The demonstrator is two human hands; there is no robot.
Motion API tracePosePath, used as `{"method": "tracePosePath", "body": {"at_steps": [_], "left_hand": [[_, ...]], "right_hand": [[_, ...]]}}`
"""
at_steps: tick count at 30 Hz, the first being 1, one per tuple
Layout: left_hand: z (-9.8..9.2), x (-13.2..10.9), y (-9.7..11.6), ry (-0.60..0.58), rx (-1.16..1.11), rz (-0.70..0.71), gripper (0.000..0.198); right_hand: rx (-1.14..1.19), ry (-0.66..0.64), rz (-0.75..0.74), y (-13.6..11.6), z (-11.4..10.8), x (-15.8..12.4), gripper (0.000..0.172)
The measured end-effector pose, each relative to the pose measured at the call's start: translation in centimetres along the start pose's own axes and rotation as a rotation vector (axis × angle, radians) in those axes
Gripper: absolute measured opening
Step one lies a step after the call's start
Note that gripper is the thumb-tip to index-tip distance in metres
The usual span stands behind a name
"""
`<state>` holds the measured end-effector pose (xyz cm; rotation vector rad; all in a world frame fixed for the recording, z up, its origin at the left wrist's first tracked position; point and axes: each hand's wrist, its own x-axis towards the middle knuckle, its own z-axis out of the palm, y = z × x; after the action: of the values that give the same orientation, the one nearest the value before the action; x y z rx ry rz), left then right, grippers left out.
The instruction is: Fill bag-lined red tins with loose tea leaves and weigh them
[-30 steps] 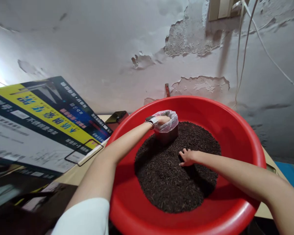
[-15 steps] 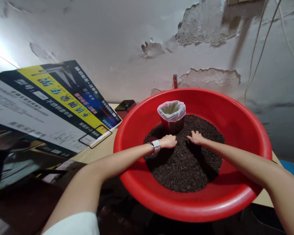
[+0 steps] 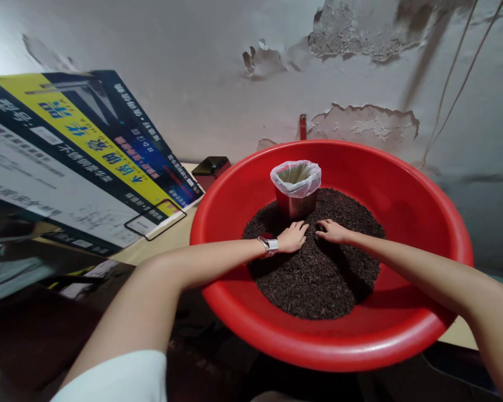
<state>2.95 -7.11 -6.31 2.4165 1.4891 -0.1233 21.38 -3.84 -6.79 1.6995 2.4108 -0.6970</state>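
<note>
A large red basin [image 3: 427,223] holds a bed of dark, loose, grainy material [image 3: 314,290]. Toward its back stands a small container [image 3: 295,206] lined with a translucent plastic bag [image 3: 305,187]. My left hand [image 3: 292,237], with a watch at the wrist, lies palm down on the grains in front of the container, its fingers spread. My right hand [image 3: 332,231] rests on the grains just to the right, fingers apart and slightly curled. A narrow gap separates the hands, and neither holds anything visible.
A printed cardboard box [image 3: 88,162] leans at the left on a pale table [image 3: 167,237]. Behind the basin's left rim sits a dark box [image 3: 212,167]. A red object [image 3: 303,127] stands against the peeling wall [image 3: 193,84]. Cords [image 3: 456,84] hang at the right.
Both hands have come closer together, and the left fingers have spread from a curled pose. The view has shifted slightly. The container stays in place among the grains.
</note>
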Motion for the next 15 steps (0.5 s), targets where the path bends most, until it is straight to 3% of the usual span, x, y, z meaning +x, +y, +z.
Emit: {"method": "tracePosePath", "body": {"at_steps": [3,6,12,15], "left_hand": [[0.0,0.3,-0.3,-0.033,-0.061,0.008,0.063],[0.2,0.4,-0.5,-0.107,-0.089,0.018,0.065],[-1.3,0.5,-0.5,-0.203,0.078,0.070,0.062],[-2.1,0.6,-0.4,-0.252,0.157,0.095,0.061]], "right_hand": [[0.000,-0.082,-0.008,-0.9,0.5,-0.9,0.072],[-0.011,-0.080,0.008,-1.6,0.8,-1.4,0.080],[0.045,-0.066,-0.085,-1.4,0.3,-0.9,0.062],[0.079,-0.036,-0.008,-1.6,0.9,-1.1,0.066]]}}
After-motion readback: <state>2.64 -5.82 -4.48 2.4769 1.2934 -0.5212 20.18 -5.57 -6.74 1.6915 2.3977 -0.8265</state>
